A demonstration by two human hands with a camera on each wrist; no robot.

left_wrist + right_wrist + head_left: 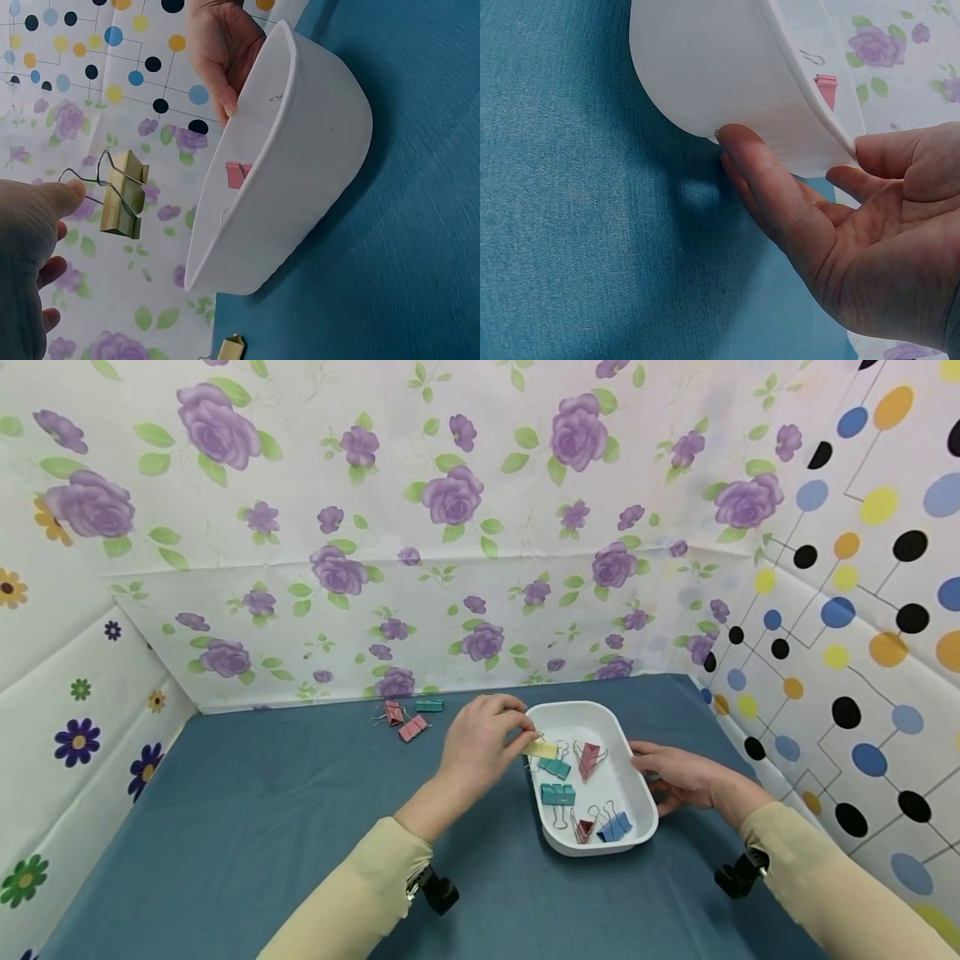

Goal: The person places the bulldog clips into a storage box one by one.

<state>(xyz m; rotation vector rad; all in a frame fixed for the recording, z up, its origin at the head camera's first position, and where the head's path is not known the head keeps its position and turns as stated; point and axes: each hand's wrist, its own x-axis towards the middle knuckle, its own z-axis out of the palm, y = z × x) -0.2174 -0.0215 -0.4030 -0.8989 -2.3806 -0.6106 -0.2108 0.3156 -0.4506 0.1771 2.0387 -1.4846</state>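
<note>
My left hand (483, 735) pinches a yellow binder clip (124, 196) by its wire handles, thumb against the fingers. In the head view this clip hangs over the left rim of a white plastic tub (633, 768). My right hand (678, 777) grips the tub's right side. The right wrist view has the thumb on the rim and the other fingers along the outer wall (712, 67). Inside the tub lie several binder clips: a teal one (557, 794), another teal one, a blue one (615, 827), a pink one (589, 760) and a dark red one (583, 832).
Two pink binder clips (413, 727) and a teal one (430, 705) lie on the blue cloth (300, 827) near the back wall. Another yellow clip (231, 347) shows at the left wrist view's bottom edge. Patterned sheets (465, 568) wall the table at back and sides.
</note>
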